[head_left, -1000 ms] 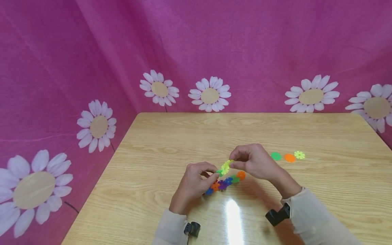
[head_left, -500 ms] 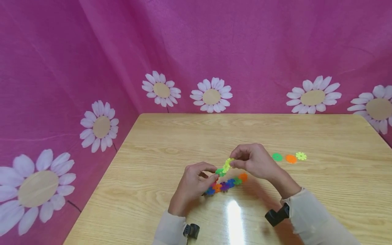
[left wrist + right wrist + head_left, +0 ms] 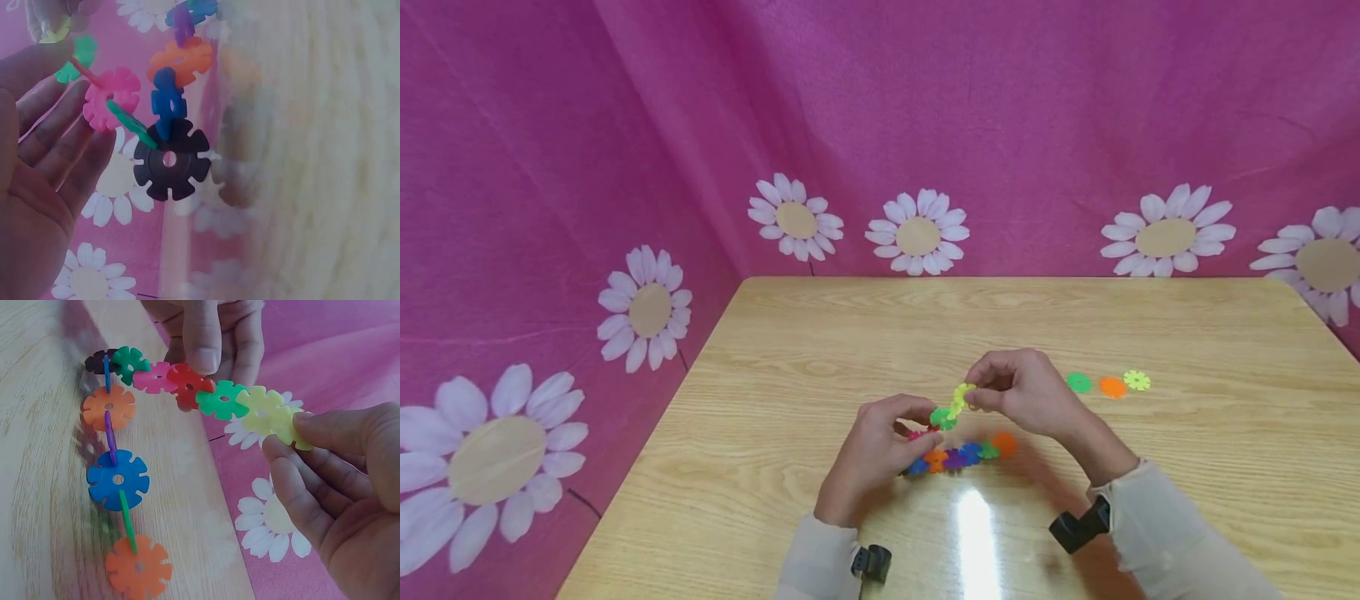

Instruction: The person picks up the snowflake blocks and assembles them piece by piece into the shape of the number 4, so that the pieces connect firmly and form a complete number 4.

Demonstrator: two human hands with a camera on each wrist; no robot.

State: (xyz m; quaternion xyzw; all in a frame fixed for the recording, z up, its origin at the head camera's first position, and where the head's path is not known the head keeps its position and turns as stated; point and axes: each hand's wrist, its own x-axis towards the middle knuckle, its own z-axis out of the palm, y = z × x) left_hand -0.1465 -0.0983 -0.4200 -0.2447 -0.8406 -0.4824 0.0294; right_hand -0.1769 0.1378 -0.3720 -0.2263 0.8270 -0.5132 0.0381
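Note:
A curved chain of notched plastic snowflake discs hangs between both hands. Pinched at its red disc [image 3: 189, 384], the chain is held by my left hand [image 3: 880, 446], thumb on the disc's face. My right hand [image 3: 1026, 396] pinches the end yellow disc [image 3: 289, 427], which slots into another yellow disc [image 3: 259, 407] beside a green disc [image 3: 223, 399]. Beyond the red come a pink disc [image 3: 112, 98] and a black disc [image 3: 172, 160], where the chain bends back. Its other branch runs through an orange disc [image 3: 109, 407] and a blue disc [image 3: 134, 478] to an orange end disc [image 3: 139, 575].
Right of the hands, a loose green disc [image 3: 1078, 382], an orange disc [image 3: 1113, 387] and a yellow disc [image 3: 1137, 380] lie on the wooden table [image 3: 850, 333]. A pink curtain [image 3: 1037, 125] with daisies surrounds the table's back and left side.
The chain's loose branch with the orange end has swung slightly right and toward the person. The held yellow and green part has risen a little; both hands stay nearly in place.

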